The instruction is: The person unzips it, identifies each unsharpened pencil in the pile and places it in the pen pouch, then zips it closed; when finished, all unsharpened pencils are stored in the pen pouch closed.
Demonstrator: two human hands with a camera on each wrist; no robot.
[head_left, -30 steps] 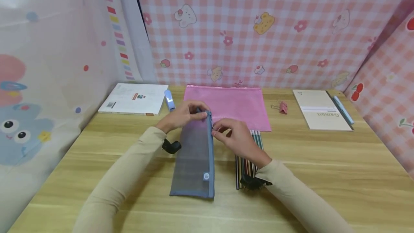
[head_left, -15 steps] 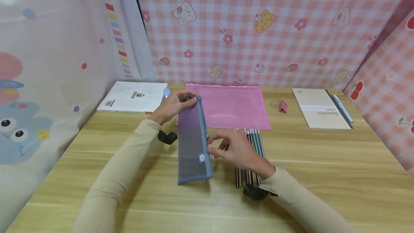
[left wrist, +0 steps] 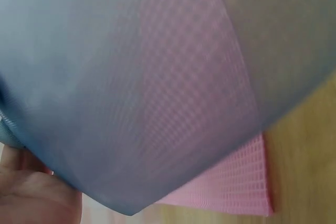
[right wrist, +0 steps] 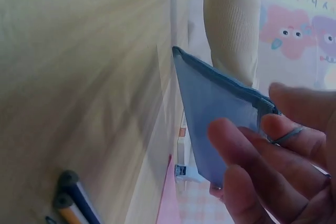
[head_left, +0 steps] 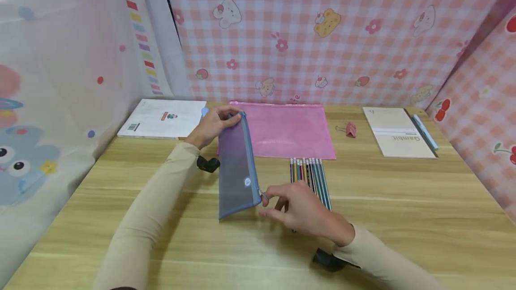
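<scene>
White book: a white book (head_left: 163, 118) lies flat at the far left of the wooden table (head_left: 403, 218).

Left hand: the left hand (head_left: 213, 124) has its fingers curled round the far end of the blue mesh pouch (head_left: 237, 169) and lifts that end up off the table.

Blue mesh pouch: it is long and thin. It slants from the left hand down to its near end, which is low by the table. Part of it hangs over the pink pouch (head_left: 288, 131). It sits in the middle of the table, just left of the pencils.

Right hand: the right hand (head_left: 300, 209) pinches the little zip pull (head_left: 264, 197) at the near end of the blue pouch, thumb and fingers tight together on it.

Pencils: a row of pencils (head_left: 310, 178) lies side by side. The right hand is partly over them.

Pink clip: a small pink clip (head_left: 351, 130) sits past the pencils.

Notebook and pen: a tan notebook (head_left: 397, 132) with a blue pen (head_left: 422, 131) beside it is at the far right.

What could go wrong: the zip pull is tiny, so I think it could slip out of the fingers. The right wrist is close to the pencils and could bump them so they roll away.
</scene>
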